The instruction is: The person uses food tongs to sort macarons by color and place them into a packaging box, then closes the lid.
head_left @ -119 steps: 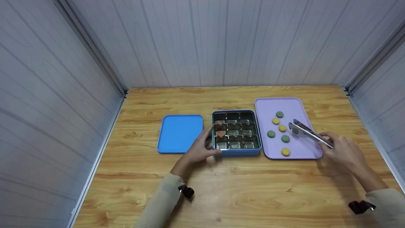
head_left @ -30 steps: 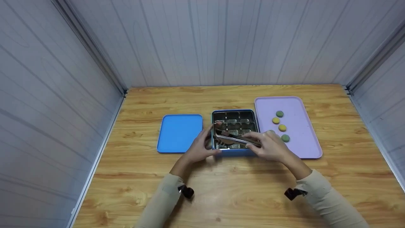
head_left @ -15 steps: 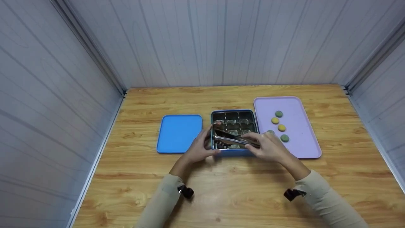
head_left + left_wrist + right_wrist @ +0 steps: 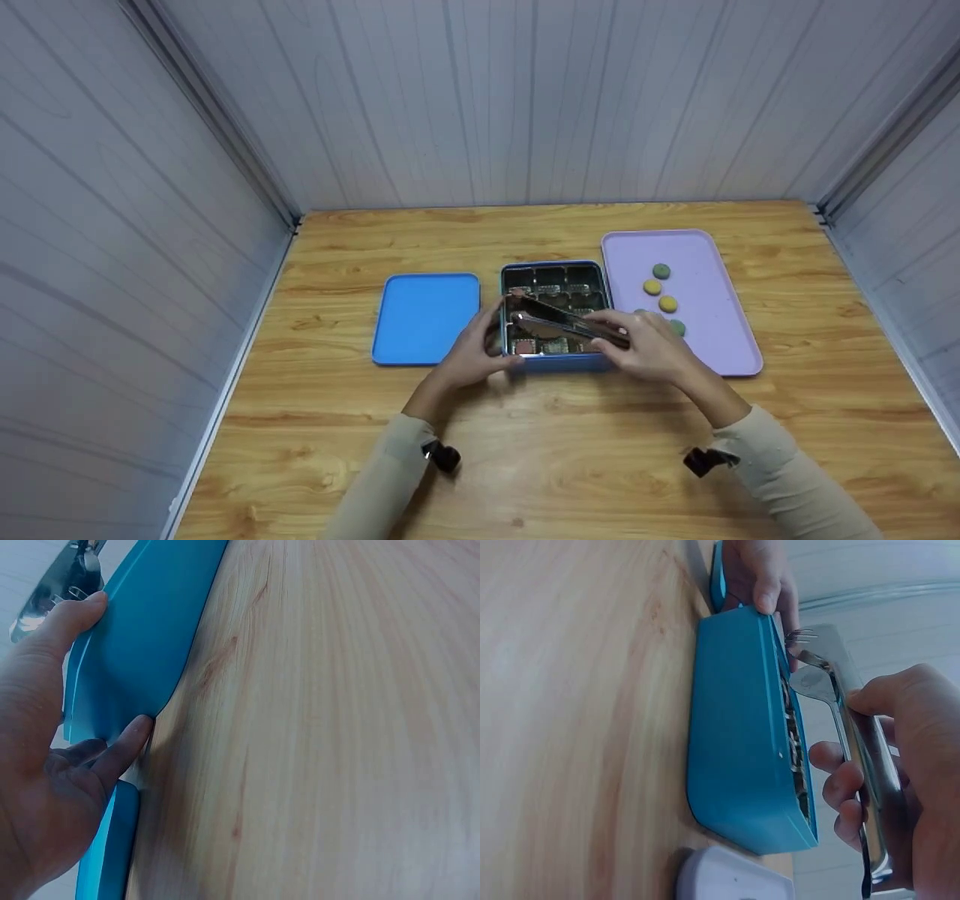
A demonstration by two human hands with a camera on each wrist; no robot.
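My left hand (image 4: 472,352) grips the front left corner of a blue box (image 4: 566,363), thumb on the front and fingers along the left side. The box has a dark divided insert. My right hand (image 4: 649,345) holds metal tongs (image 4: 862,757), with a fork-like tip and a spoon-like tip, slanting over the box's left column. These tips stand apart, with nothing visible between them. A reddish round cookie (image 4: 525,346) lies in the front left compartment. Another reddish cookie (image 4: 517,292) shows at the left column's back. The tongs cover much of the middle left compartment.
A purple tray (image 4: 720,337) sits against the box's right side, bearing yellow cookies (image 4: 667,304) and green cookies (image 4: 661,271); my right arm hides part of it. Left of the box lies a blue lid (image 4: 425,319). Panelled walls (image 4: 480,105) border the wooden table.
The right hand and tongs moved left from the tray to the box. Since half a second ago, the tongs shifted slightly back and right, and a reddish cookie shows in the front left compartment.
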